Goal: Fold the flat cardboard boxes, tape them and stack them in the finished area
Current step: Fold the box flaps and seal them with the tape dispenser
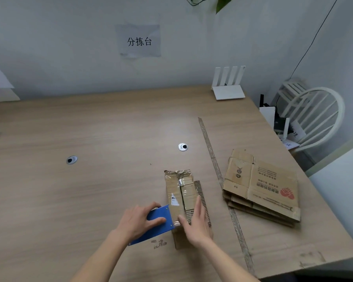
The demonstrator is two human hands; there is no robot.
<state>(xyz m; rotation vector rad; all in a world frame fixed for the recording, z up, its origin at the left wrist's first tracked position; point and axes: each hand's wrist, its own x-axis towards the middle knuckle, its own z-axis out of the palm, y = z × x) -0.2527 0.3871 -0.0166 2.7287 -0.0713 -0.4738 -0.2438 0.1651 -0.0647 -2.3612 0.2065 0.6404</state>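
Head view, looking forward and down at a wooden desk (90,129) set against a pale wall. Near the front edge, a small cardboard box (180,197) lay with its long side running away from the viewer; crumpled clear tape covered its far end and ran along its middle seam, and a white label scrap sat on its top. The left hand (140,219) gripped a blue tape dispenser (158,224), fingers curled round its body, thumb on the near face; the dispenser's front edge met the near end of the box. The right hand (196,222) rested on the box's right side with fingers straight and together, pressing flat, holding nothing. Beneath the box on the right, a strip of corrugated cardboard (202,198) showed its ribbed edge. A pile of flat boxes (263,190), printed with red and dark markings, lay well apart to the right, beyond a worn tape line (216,165) that crossed the desk from back to front. Two round cable holes (182,147) were set in the desk top. At the back right corner stood a white router (228,86). A paper sign (139,41) with dark characters hung on the wall, and a white chair (314,119) stood beyond the desk's right edge.
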